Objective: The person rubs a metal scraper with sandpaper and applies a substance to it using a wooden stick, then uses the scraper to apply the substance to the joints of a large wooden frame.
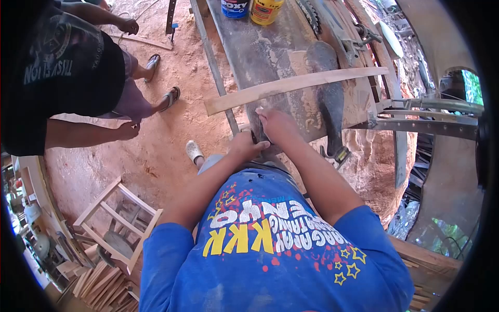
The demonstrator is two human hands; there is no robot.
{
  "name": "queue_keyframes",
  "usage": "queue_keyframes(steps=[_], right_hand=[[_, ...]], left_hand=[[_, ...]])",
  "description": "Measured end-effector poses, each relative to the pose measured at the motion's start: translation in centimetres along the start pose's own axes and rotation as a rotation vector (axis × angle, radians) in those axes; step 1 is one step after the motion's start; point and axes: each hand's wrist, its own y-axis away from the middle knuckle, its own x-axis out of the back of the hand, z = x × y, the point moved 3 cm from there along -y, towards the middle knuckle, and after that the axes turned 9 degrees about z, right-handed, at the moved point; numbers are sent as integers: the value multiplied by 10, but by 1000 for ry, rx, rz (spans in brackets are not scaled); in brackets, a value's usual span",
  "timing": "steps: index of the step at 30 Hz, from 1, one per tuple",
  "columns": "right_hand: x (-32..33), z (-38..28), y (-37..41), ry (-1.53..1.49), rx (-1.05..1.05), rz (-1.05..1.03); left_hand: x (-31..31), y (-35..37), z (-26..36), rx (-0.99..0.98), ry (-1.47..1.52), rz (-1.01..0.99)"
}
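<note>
My left hand point(248, 147) is closed at the near edge of the workbench point(260, 57), close to my waist. Something dark shows at its fingers, too little of it to name. Just to the right, my right hand point(278, 126) is pinched, with a small pale bit at the fingertips that I cannot make out. Beyond both hands a long, slightly curved wooden board point(296, 86) lies across the bench, its left end sticking out past the edge. Neither hand grips the board.
A blue tub point(235, 8) and a yellow tub point(266, 11) stand at the bench's far end. A dark tool point(328, 99) lies partly under the board. At left stands another person point(78, 67). A wooden frame point(119, 221) and stacked wood strips point(106, 283) are lower left.
</note>
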Motion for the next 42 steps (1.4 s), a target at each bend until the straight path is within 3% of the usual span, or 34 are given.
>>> queue_keyframes(steps=[2, 5, 8, 11, 17, 20, 23, 29, 32, 36, 40, 42], right_hand=[[1, -3, -13, 34, 37, 14], [28, -7, 31, 81, 109, -95], [24, 3, 55, 31, -19, -109], [33, -9, 27, 30, 36, -78], [37, 19, -20, -57, -38, 33], [11, 70, -5, -265, 93, 279], [30, 60, 28, -146, -155, 106], [29, 49, 22, -142, -161, -121], [17, 50, 20, -151, -100, -63], [30, 54, 24, -329, -123, -123], [60, 60, 54, -644, -84, -48], [73, 56, 70, -783, -55, 38]], left_hand=[[-6, -3, -4, 1, 7, -10], [2, -6, -2, -33, 28, -26], [16, 4, 10, -22, 27, -63], [3, -7, 0, 20, -6, -95], [20, -7, 10, 18, -49, -108], [12, -13, -7, -14, 67, -40], [22, -6, -1, 117, 265, -119], [17, -10, -9, 184, 448, -204], [23, -4, -3, 182, 441, -187], [-4, -19, -36, 22, 546, -226], [36, 1, 6, -200, 410, 28], [43, 5, 14, -108, 639, 98]])
